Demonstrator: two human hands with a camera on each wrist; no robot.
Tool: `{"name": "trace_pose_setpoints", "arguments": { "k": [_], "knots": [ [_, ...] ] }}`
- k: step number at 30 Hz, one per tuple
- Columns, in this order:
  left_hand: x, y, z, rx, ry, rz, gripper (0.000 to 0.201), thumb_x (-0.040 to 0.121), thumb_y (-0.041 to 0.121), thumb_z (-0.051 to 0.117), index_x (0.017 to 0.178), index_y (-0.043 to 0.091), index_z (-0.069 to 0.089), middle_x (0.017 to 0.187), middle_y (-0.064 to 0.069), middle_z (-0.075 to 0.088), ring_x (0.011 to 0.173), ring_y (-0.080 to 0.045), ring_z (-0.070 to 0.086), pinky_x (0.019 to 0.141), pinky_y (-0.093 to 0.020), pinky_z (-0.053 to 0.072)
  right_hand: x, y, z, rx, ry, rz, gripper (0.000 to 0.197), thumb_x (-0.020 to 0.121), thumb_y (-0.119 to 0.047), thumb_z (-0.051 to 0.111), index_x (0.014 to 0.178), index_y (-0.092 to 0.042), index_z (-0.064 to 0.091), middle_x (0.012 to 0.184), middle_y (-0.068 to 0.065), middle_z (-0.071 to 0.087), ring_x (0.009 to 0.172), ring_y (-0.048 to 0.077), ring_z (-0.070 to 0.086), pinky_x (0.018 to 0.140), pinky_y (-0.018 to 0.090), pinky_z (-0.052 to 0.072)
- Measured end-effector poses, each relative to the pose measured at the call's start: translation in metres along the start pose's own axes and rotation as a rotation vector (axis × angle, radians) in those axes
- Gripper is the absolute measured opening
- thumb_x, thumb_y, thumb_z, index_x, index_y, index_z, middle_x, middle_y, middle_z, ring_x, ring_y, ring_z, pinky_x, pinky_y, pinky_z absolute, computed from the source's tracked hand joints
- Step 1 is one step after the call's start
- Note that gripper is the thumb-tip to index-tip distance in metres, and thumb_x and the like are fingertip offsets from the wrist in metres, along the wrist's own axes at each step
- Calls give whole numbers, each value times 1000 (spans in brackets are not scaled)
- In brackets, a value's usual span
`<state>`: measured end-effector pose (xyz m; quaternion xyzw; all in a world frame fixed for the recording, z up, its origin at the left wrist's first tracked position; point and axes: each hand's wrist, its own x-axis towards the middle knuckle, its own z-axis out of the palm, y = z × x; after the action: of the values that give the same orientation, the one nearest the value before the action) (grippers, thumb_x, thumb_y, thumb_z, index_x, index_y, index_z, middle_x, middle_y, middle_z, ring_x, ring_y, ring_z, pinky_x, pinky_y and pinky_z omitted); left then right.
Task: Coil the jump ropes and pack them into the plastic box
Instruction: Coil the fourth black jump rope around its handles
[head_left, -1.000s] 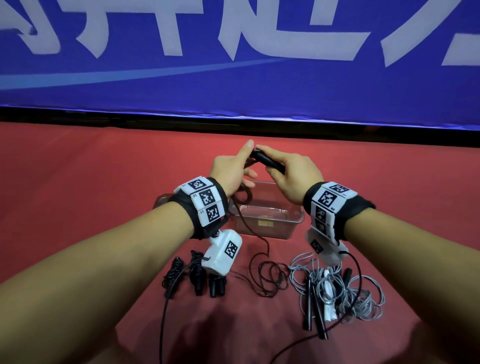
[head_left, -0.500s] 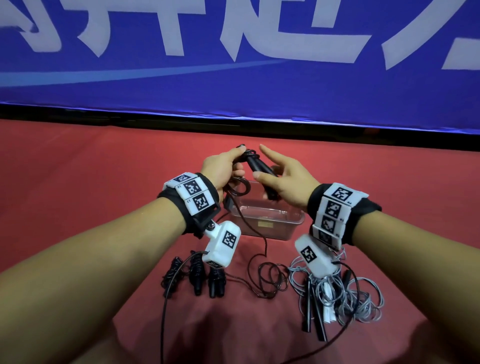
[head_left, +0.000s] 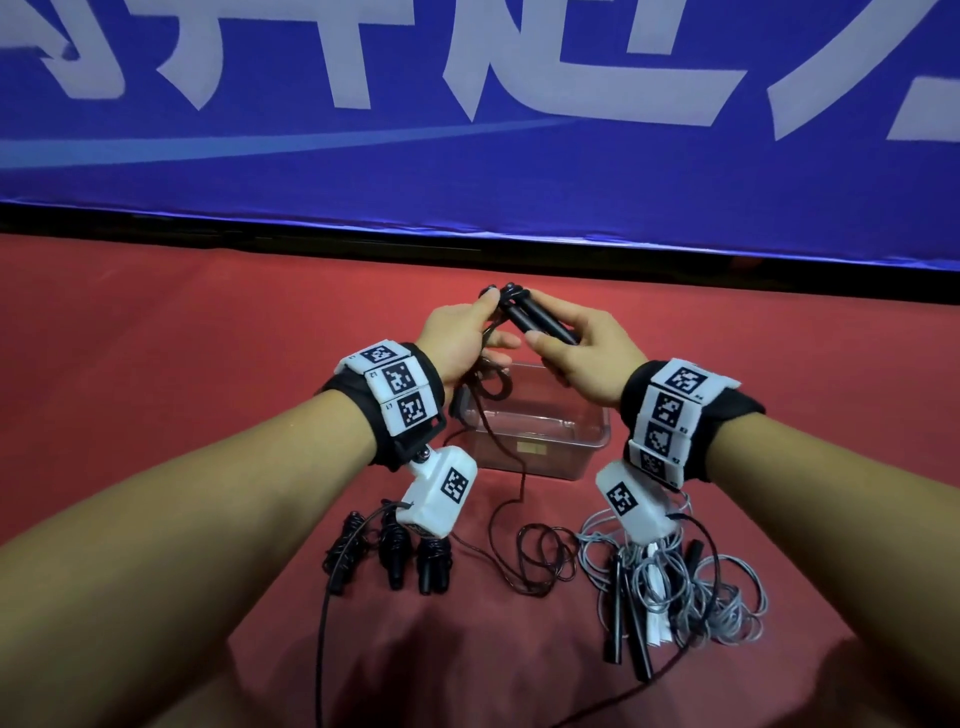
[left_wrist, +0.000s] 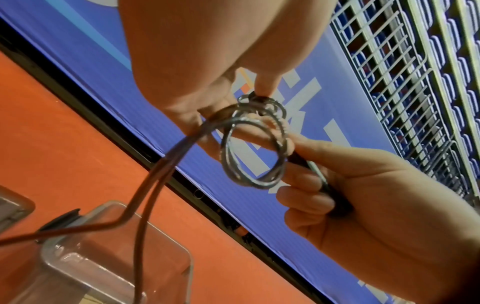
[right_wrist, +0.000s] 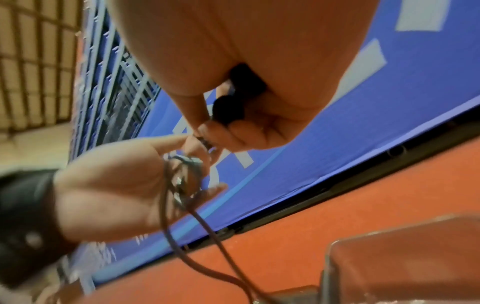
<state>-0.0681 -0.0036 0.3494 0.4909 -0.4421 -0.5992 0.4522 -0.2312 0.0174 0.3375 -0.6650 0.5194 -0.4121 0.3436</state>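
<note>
Coiling step, centre of the head view: the right hand (head_left: 582, 358) grips the two black handles (head_left: 540, 322) side by side above the plastic box (head_left: 540, 431), while the left hand (head_left: 462, 343) pinches the cord (head_left: 519, 488) at the handle tips, small loops (left_wrist: 255, 144) hanging from its fingers. Most of the cord trails to the red surface (head_left: 156, 338) at lower centre, beside three wound ropes (head_left: 389, 556) and a grey tangle (head_left: 691, 587); the next move likely calls for drawing up slack and winding further turns round the handles

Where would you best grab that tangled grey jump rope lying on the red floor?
Probably by the two slim black handles in the pile, from above: they are rigid, lie side by side and stick out of the loose grey loops toward the person.
</note>
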Motion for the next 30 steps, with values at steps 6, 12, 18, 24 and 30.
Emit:
{"name": "trace_pose_setpoints", "arguments": {
  "k": [6, 12, 18, 24, 30],
  "knots": [
    [2, -3, 3, 53, 79, 57, 36, 101, 43, 57, 111, 9, 66, 99, -11, 76, 45, -10, 64, 39, -19, 38, -3, -2, 1, -619, 74, -114, 56, 96, -37, 52, 140, -66, 32, 101, -4, 74, 87, 28, 67, 72, 33, 51],
    [5, -5, 1, 19, 93, 82, 20, 97, 34, 65, 96, 16, 75, 94, -4, 78, 63, -15, 71, 49, -23, 42, -11, -15, 13, -791, 114, -141, 60, 99, -36, 45, 147, -63, 20, 101, 0, 73, 94, 35, 66, 72, 37, 47],
    [7, -7, -5, 33, 137, 93, 19, 98, 26, 62, 84, 20, 72, 76, -6, 63, 33, -7, 36, 41, -19, 29, -3, -15, 19, -456, -8, 87, 48, 100, -38, 49, 148, -36, 44, 85, -9, 65, 79, 20, 62, 73, 31, 45],
    [5, -5, -7, -15, 89, 110, 18, 102, 20, 56, 91, 16, 70, 70, 0, 58, 34, -6, 38, 40, -17, 32, -9, -16, 12, 394, -139, 282, 40, 94, -15, 67, 133, -20, 61, 68, -2, 62, 43, 9, 52, 45, 21, 46],
    [4, -2, -7, -15, 7, 167, 24, 103, 14, 52, 86, 16, 69, 66, 0, 55, 39, -10, 37, 40, -20, 33, -10, -12, 13, 521, -278, 356, 54, 93, -8, 66, 137, -36, 54, 70, -2, 51, 53, 11, 46, 62, 30, 56]
  ]
}}
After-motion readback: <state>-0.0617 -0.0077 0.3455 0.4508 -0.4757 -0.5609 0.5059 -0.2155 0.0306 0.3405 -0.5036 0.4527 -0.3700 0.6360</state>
